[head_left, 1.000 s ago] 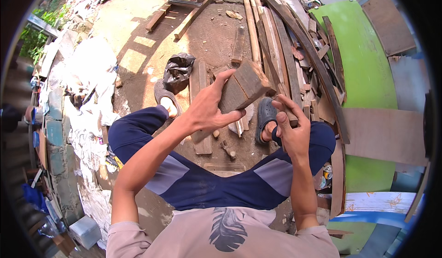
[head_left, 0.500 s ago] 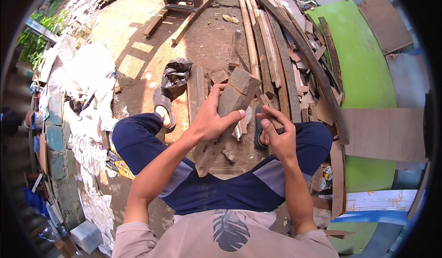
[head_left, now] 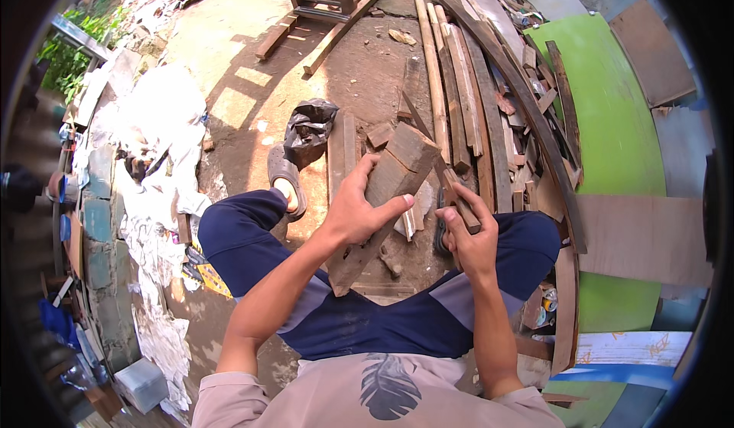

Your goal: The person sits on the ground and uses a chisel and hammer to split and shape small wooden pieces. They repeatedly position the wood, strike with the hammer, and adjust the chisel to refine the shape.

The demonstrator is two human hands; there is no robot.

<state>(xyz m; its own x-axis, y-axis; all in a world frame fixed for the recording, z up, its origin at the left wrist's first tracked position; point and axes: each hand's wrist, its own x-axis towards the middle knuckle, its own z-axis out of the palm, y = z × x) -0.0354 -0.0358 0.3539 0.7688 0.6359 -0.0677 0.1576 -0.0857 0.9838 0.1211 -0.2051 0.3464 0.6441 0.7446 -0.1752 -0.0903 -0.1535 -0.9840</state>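
Observation:
My left hand [head_left: 358,208] is closed around a thick, weathered wooden block [head_left: 397,166], thumb on its face and fingers over its left edge. The block slants between my knees, its lower end near my lap. A dark line crosses it close to the upper end. On the other side, my right hand [head_left: 475,241] grips the wooden handle [head_left: 463,212] of a hand tool. A narrow dark blade [head_left: 419,117] appears to run from that handle up behind the block, which hides part of it. I cannot tell the tool's exact kind.
Long timber strips [head_left: 459,84] lie ahead to the right, beside a green panel [head_left: 619,122]. A black plastic bag [head_left: 310,126] sits near my left foot. Farther off stands a wooden frame [head_left: 325,0]. White sheeting [head_left: 164,145] covers ground at the left.
My right-hand fingers have curled more tightly round the wooden handle, which has tilted a little. The left hand keeps its grip on the block. The whole view has shifted slightly.

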